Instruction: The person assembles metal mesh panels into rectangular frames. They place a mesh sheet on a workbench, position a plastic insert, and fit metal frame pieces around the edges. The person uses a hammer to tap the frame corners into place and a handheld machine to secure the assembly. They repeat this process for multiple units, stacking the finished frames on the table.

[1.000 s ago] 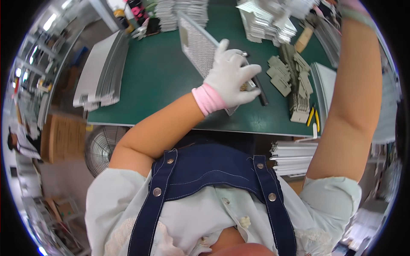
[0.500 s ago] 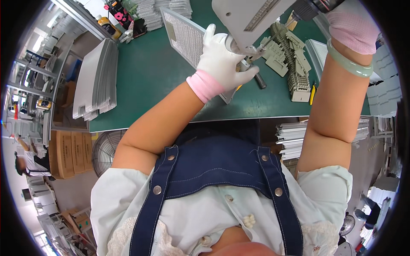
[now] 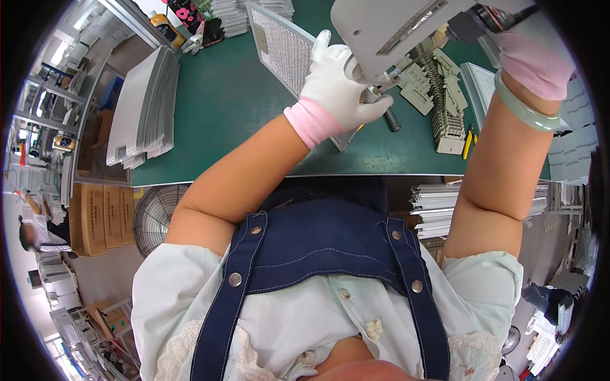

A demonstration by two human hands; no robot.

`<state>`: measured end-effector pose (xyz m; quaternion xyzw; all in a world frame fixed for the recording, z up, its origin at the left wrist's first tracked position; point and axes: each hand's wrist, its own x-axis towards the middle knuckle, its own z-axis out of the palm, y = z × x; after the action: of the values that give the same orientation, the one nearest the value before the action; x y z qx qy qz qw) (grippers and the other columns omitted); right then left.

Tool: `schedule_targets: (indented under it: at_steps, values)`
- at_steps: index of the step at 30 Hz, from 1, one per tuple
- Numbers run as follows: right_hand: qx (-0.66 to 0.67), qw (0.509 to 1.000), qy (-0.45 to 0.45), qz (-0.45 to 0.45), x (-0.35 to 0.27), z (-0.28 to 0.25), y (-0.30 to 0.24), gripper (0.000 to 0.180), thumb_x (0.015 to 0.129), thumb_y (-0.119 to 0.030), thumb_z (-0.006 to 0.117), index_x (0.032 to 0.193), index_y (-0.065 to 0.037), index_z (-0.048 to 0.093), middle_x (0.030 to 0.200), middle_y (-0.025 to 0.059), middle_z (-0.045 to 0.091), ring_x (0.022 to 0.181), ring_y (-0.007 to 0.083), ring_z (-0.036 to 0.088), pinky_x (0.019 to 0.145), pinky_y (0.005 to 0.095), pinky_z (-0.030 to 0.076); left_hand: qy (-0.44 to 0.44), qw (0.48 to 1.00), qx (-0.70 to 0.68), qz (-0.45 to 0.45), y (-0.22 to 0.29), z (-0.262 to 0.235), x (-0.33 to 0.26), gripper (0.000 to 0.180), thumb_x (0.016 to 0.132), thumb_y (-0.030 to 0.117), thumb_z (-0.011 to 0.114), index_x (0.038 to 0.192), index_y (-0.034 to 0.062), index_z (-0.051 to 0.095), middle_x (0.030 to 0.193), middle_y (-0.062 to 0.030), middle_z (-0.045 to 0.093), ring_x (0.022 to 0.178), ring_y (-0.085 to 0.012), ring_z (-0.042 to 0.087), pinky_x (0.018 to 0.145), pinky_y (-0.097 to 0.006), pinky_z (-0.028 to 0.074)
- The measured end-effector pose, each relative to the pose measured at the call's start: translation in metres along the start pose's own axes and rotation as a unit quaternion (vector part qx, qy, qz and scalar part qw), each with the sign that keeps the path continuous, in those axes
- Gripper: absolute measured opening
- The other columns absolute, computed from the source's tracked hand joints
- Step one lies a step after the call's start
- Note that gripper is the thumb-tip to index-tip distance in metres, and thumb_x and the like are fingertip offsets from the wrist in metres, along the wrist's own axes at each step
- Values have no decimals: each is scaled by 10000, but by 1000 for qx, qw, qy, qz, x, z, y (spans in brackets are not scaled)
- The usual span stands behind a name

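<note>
My left hand (image 3: 337,86), in a white glove with a pink cuff, grips a framed mesh panel (image 3: 286,57) standing at a slant on the green bench. Its index finger stretches up and its thumb points right, beneath the head of a white machine (image 3: 368,28). A short dark grey cylindrical bar (image 3: 392,119) lies by the thumb. At the upper right, my right hand (image 3: 540,54) reaches beside a black cylindrical tool part (image 3: 486,20). That hand's fingers are hidden, so its grip does not show.
Beige plastic pieces (image 3: 450,120) stand in a long row right of the machine, with yellow-handled pliers (image 3: 469,143) alongside. Stacked panels (image 3: 145,108) lean at the left of the green bench (image 3: 216,120). A yellow bottle (image 3: 166,28) stands behind. Below are a fan (image 3: 159,216) and cartons (image 3: 101,216).
The whole view has shifted slightly, with the machine and both hands now a little farther right. My left hand stays on the mesh panel, and its pose looks the same.
</note>
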<state>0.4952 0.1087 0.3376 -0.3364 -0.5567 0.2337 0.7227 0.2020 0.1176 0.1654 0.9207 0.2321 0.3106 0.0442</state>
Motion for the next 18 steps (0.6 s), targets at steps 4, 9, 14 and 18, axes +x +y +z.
schedule_targets:
  at_steps: [4,9,14,18]
  values:
    - [7,998,-20,58,17,6,33,179,951,-246,514,1038,-146,634,939,49,613,816,186,552,795,365,522,37,998,44,37,-3,2,3,436,818,516,626,1147,236,683,1077,-100,580,1075,-306,532,1105,-626,173]
    - [28,985,-48,164,38,4,81,163,958,-221,497,998,-158,642,872,42,628,751,178,565,753,357,549,88,993,37,75,-2,0,6,451,808,506,636,1140,203,679,888,-99,589,943,-307,566,1077,-621,204]
    - [69,990,-54,106,42,8,111,186,965,-215,479,957,-155,655,825,32,631,688,174,552,706,321,557,108,990,54,79,-4,2,6,439,803,504,643,1084,171,702,752,-96,577,889,-305,577,1066,-608,220]
    - [125,991,-39,41,6,47,86,195,952,-289,549,980,-130,658,863,27,658,722,171,620,695,328,573,93,992,56,68,-7,7,6,434,804,506,640,1064,166,709,767,-102,588,895,-308,578,1060,-606,228]
